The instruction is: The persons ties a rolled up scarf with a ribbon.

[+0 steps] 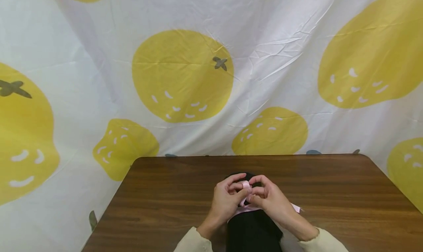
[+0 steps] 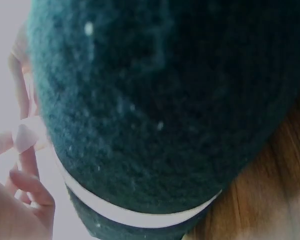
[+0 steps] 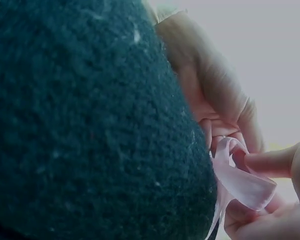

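Note:
A black fuzzy, rounded object (image 1: 252, 233) stands on the table in front of the person, dark green-black in both wrist views. Around its narrower part runs a pale pink satin ribbon (image 2: 135, 217). My left hand (image 1: 226, 197) pinches a loop of that ribbon (image 1: 246, 185) between thumb and fingers. From the other side, my right hand (image 1: 273, 201) has its thumb and fingertips closed at the same loop, meeting the left fingertips. The right wrist view shows the loop of ribbon (image 3: 247, 189) folded among the fingers, beside the fuzzy surface (image 3: 90, 120).
The brown wood-grain table (image 1: 165, 193) extends to both sides and behind the hands. A ribbon end (image 1: 295, 208) sticks out past the right wrist. Behind the table hangs a white cloth (image 1: 99, 86) printed with yellow fruit.

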Demonstrator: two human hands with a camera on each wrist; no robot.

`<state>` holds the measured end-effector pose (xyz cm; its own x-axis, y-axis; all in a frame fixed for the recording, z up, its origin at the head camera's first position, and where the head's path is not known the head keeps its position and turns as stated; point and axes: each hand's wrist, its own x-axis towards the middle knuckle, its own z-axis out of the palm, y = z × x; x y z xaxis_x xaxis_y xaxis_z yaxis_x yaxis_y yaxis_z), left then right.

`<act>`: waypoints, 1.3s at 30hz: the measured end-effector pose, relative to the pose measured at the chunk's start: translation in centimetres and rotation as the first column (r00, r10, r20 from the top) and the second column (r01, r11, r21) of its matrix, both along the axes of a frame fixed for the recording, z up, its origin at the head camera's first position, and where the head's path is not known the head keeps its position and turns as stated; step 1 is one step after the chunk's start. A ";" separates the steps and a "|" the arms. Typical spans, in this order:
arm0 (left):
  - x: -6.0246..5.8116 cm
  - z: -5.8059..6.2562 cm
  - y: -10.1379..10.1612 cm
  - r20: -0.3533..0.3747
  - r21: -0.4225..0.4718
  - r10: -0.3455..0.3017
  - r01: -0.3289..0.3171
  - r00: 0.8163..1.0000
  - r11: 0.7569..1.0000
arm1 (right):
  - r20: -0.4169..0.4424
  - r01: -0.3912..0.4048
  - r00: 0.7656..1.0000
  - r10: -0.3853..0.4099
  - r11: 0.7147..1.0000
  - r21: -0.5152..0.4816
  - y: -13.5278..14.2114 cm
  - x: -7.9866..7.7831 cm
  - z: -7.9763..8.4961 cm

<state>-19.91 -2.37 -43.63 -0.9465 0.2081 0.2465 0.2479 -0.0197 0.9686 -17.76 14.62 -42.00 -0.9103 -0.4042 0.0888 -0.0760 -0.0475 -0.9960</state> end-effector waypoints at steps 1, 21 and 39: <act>0.0 0.0 0.0 0.005 -0.003 0.001 -0.001 1.000 1.000 | -0.006 -0.009 1.000 0.009 1.000 -0.001 0.0 0.0 0.0; 0.1 0.0 -0.3 0.013 -0.084 0.096 -0.095 0.995 0.992 | -0.251 0.057 0.968 -0.029 0.993 0.107 -0.2 0.0 -0.5; 0.1 -0.4 -0.7 -0.046 -0.166 0.008 -0.015 0.999 0.986 | -0.519 0.344 0.844 -0.132 0.876 0.337 -0.7 0.4 -0.8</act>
